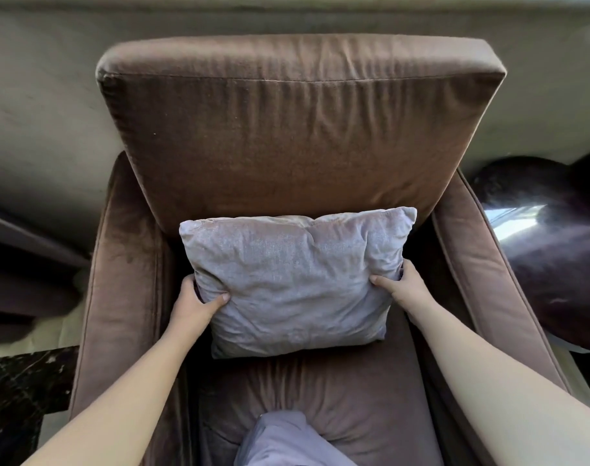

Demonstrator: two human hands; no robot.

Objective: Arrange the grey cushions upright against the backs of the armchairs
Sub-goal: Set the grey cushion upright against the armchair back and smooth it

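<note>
I held the grey cushion point(293, 284) by its two side edges, my left hand point(194, 302) pinching the left edge and my right hand point(403, 287) gripping the right. It stood upright on the seat of the brown armchair point(287, 136), its top edge leaning against the backrest, roughly midway between the armrests. My knee point(283, 438) pressed into the seat's front edge.

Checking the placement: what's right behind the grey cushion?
The brown armchair's back cushion rises directly behind the grey cushion, whose top edge overlaps it. Both hands, left hand and right hand, grip its sides. Whether they touch lower down is hidden.
</note>
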